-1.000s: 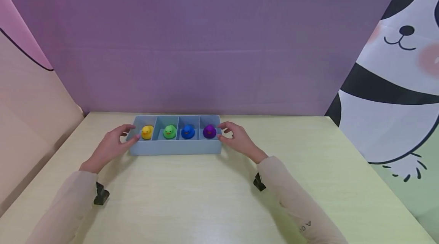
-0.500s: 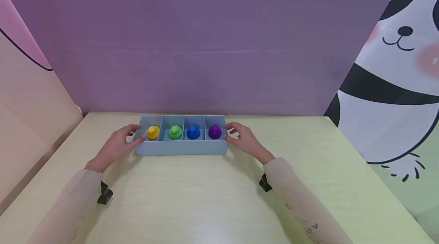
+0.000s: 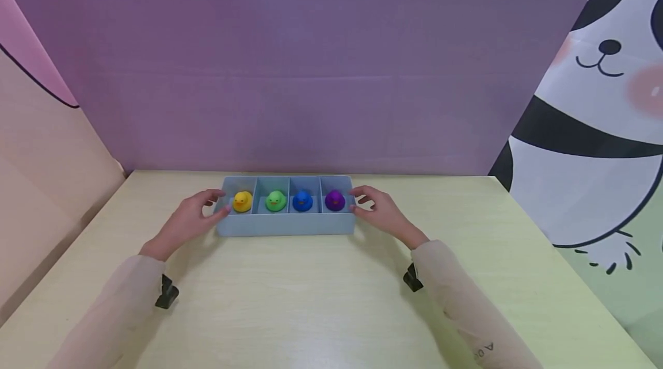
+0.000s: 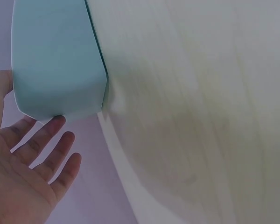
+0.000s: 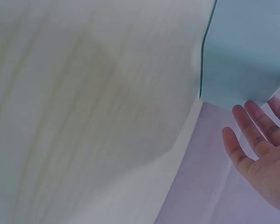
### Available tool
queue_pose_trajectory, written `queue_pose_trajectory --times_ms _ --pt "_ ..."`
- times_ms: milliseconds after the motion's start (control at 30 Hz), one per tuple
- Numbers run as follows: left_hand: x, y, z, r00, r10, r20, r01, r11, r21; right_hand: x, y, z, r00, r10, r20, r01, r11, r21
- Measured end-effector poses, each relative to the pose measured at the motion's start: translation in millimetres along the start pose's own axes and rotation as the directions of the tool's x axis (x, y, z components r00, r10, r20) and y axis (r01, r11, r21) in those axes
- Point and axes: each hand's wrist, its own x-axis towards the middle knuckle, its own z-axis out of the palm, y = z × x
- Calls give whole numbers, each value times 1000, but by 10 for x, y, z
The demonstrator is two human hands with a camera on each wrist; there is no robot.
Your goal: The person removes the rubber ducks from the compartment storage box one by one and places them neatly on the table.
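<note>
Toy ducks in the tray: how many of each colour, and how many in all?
Yellow duck: 1
Green duck: 1
Blue duck: 1
Purple duck: 1
Total: 4 ducks, one in each compartment of the blue tray.

Head cam overhead; wrist cams close, tray (image 3: 286, 225) shared

Pale yellow-green wood-grain table (image 3: 311, 311) fills lower frame. Purple backdrop panel (image 3: 311, 69) across centre and top. Pink-and-beige panel (image 3: 36, 144) at left edge, with a black curved line. Panda-print panel (image 3: 595, 127) at right: white, black, pink cheek, green at bottom. Light even and soft.
</note>
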Motion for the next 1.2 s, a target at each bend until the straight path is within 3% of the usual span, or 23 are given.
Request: queue_pose_trajectory --times_ms 433,567,667,800,1200 --pt "79 140 113 1000 12 29 -12 1000 -28 -95 115 -161 999 33 13 -33 999 27" --pt "98 186 151 999 -5 41 7 999 -47 -165 -50 -257 998 51 29 -52 998 37" --pt "116 209 187 999 -8 39 10 999 -51 -187 -18 -291 998 54 33 -55 998 27" --pt "139 256 222 999 -8 36 9 999 -35 -182 213 -291 999 44 22 -44 999 5" --pt "176 441 295 999 -28 37 28 1000 0 -282 275 -419 999 24 21 -25 999 29"
